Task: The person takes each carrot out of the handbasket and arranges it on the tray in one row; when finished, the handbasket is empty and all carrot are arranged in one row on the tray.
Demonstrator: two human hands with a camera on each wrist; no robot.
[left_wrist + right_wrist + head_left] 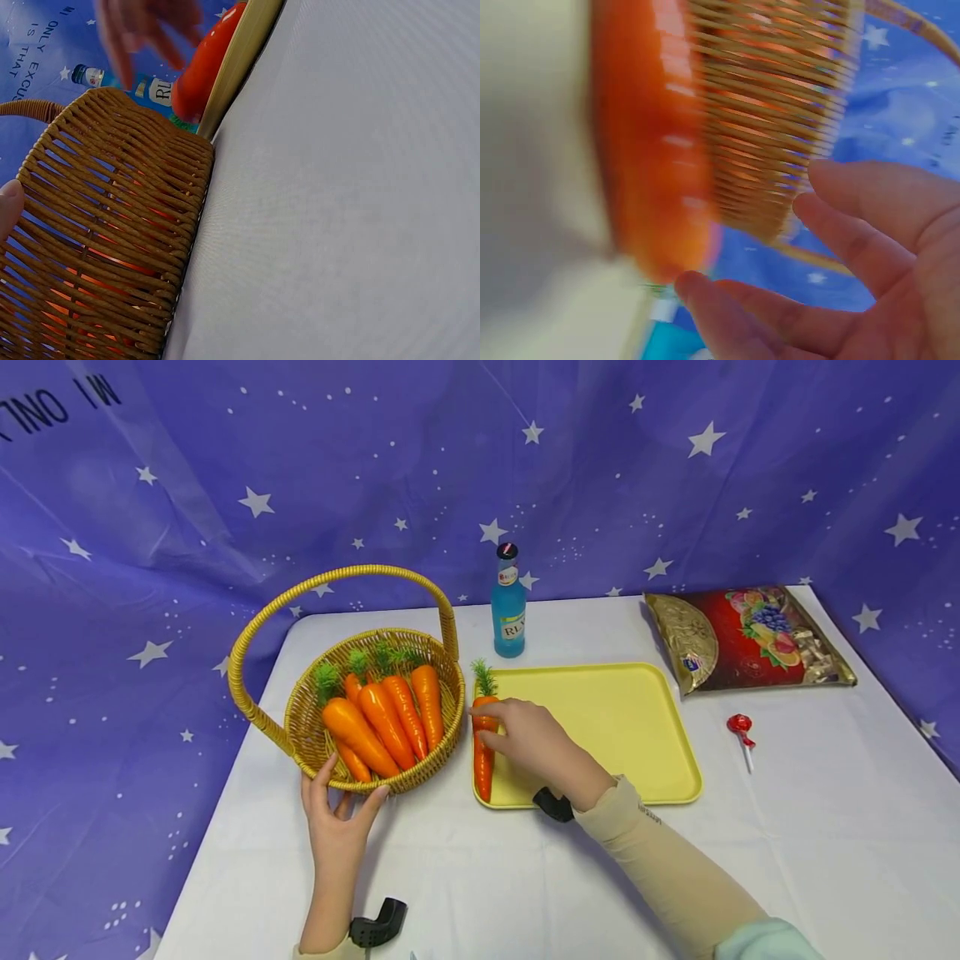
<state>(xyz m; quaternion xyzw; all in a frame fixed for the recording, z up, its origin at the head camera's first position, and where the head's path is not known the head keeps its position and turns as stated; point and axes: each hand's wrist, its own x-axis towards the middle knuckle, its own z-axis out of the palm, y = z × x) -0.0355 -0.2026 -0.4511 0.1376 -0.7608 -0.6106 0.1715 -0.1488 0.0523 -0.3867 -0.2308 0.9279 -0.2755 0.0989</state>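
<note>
My left hand (334, 818) holds the near rim of a yellow wicker basket (420, 777), its fingers at the rim and its thumb (9, 206) against the outer weave. Several orange toy carrots (384, 718) with green tops lie inside. To the right, a single carrot (483, 768) lies lengthwise along the left edge of a yellow tray (600, 727), its leafy top toward the bottle. Over its upper part is my right hand (534, 739), thumb and fingers spread. In the right wrist view a fingertip (692, 283) is right at the carrot's thick end.
A blue bottle (509, 618) stands upright behind the tray's left corner. At the back right lies a red and gold candy bag (750, 639), with a red lollipop (740, 727) in front of it. A purple starred curtain (600, 468) hangs behind the white table (465, 877).
</note>
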